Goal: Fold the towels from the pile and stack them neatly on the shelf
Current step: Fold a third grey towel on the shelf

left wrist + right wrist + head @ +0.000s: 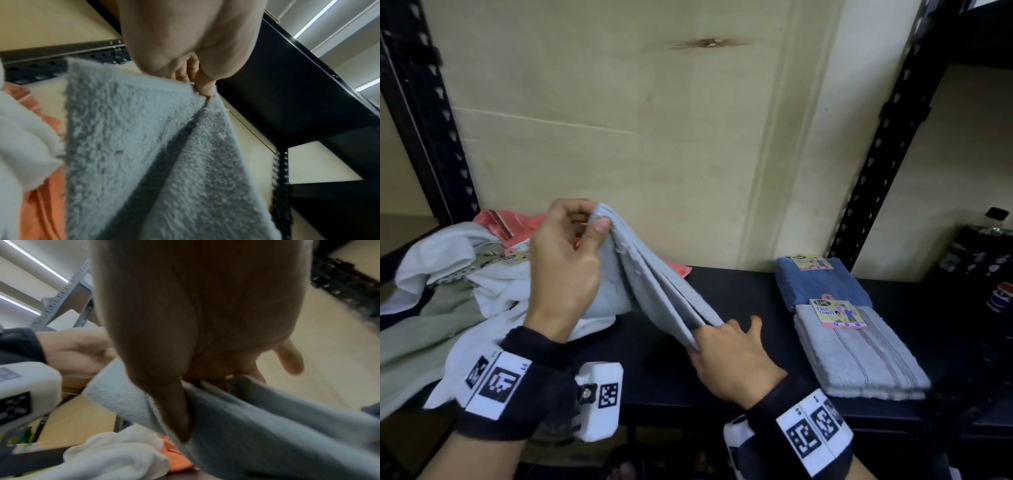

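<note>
Your left hand [565, 260] pinches the grey towel [654, 287] at its top corner, approx 10 o'clock; right hand [729, 356] fingers grip the layered edge at 5 o'clock, above the shelf [739, 294]. It's soft, light, floppy w/ loose layers, so hold corners & edges, not mid-cloth. Pile [448, 274] at 9, folded towels [859, 349] at 3.
</note>
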